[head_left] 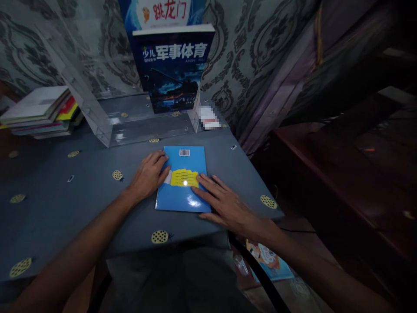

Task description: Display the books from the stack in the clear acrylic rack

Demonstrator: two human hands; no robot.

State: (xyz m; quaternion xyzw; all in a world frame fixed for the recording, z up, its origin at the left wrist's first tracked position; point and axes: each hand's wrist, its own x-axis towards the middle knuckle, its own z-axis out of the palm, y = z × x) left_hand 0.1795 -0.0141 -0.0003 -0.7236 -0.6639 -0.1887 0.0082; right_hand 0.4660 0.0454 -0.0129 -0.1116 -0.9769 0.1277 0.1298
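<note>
A thin blue book (182, 202) lies flat on the table, its barcode side up with a yellow patch of small print across the middle. My left hand (149, 174) rests at the book's left edge, fingers stretched onto the cover and the thumb set apart. On the right, my right hand (224, 202) lies with spread fingers over the lower right edge and the yellow patch. Neither hand is closed round the book.
Behind the book stands a clear acrylic rack (106, 134) holding a dark blue book (172, 74) upright. Several books form a stack (39, 111) at the left. The table (97, 191) ends near my lap; a colourful book (272, 261) lies low at the right.
</note>
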